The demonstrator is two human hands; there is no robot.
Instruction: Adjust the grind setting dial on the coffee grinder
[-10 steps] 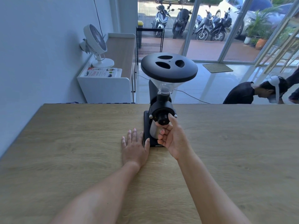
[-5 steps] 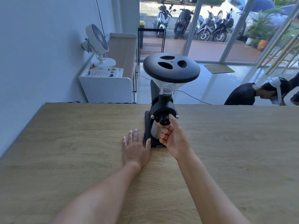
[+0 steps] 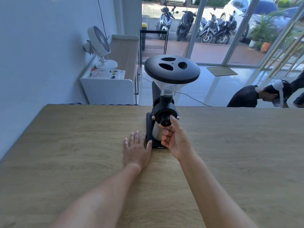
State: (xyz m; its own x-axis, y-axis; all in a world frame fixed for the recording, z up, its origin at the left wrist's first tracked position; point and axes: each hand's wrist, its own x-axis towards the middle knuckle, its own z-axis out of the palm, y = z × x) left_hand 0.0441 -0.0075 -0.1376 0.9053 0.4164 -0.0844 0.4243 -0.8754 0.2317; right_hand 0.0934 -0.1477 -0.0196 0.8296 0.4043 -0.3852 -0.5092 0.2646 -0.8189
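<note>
Across a pale oak-grain tabletop (image 3: 65,153), a black electric coffee grinder (image 3: 162,102) with a clear funnel hopper and a round black lid (image 3: 172,69) is set upright near the far edge. Its black round grind dial (image 3: 165,121) on the front is pinched between thumb and fingers of the right hand (image 3: 176,140). The left hand (image 3: 136,149) is laid flat and unclenched on the wood, its thumb touching the grinder's base.

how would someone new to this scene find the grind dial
Start at the black coffee grinder standing at the far edge of the wooden table. Below its wide black lid and clear funnel, a round housing faces you. The dial is the small black knob at its centre, pinched by the right hand.
</note>
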